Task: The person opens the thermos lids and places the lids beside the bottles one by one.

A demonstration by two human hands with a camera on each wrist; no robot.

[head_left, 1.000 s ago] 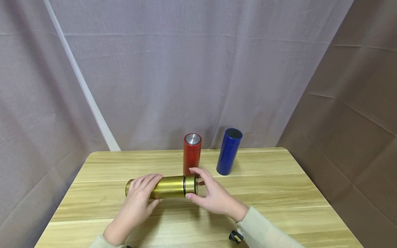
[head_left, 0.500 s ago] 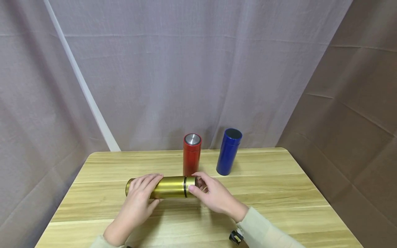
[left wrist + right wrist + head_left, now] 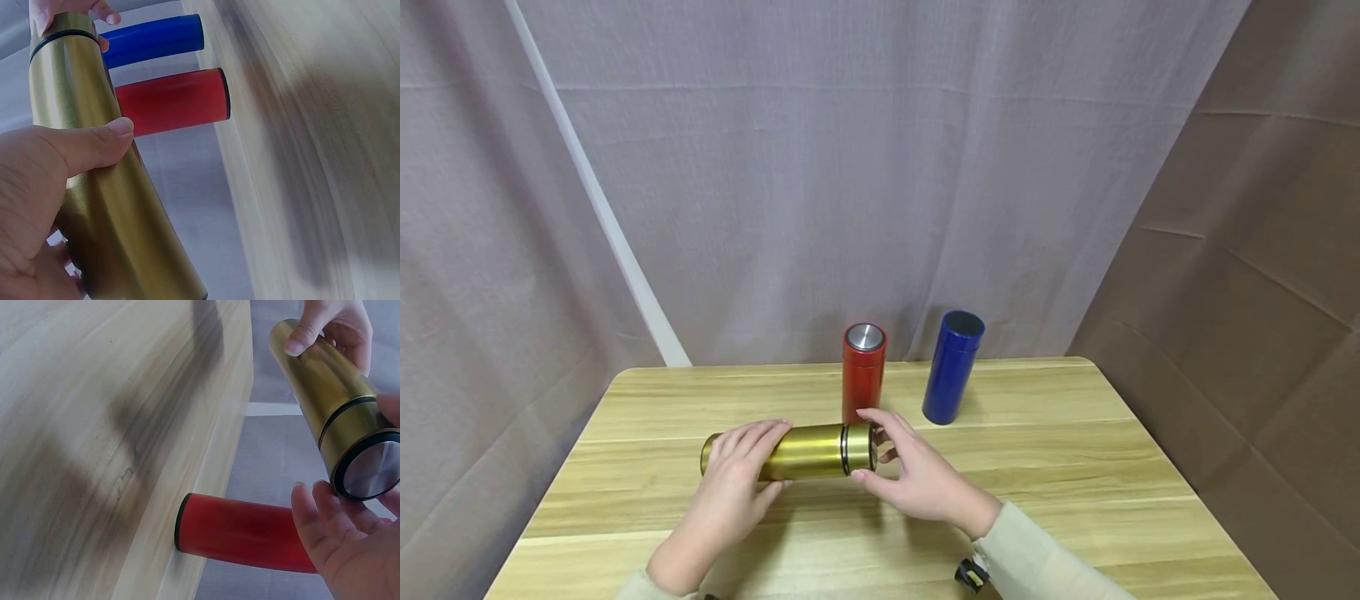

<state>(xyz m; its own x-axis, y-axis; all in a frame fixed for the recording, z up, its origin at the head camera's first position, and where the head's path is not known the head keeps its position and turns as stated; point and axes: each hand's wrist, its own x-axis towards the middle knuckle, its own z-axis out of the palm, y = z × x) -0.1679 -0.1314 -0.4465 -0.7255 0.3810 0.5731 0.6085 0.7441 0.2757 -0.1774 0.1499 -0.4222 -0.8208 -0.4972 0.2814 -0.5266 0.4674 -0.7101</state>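
A gold bottle (image 3: 808, 452) is held sideways above the table, its lidded end to the right. The left hand (image 3: 730, 492) wraps round its body, thumb on the near side, as the left wrist view also shows. At the lid (image 3: 355, 440), the right hand (image 3: 921, 479) has its thumb on one side and its fingers on the other, lightly curled round the rim. A silver disc (image 3: 374, 469) forms the lid's end. Behind the lid stands a red bottle (image 3: 863, 379), its foot hidden in the head view.
A blue bottle (image 3: 953, 367) stands upright to the right of the red one. The wooden table (image 3: 1075, 450) has its back edge near a grey curtain (image 3: 880, 183). A black object (image 3: 972, 575) is by the right sleeve.
The right thumb moved up over the lid and then back down to its near lower edge, with the fingers shifting round the rim. The left hand and gold bottle have hardly moved.
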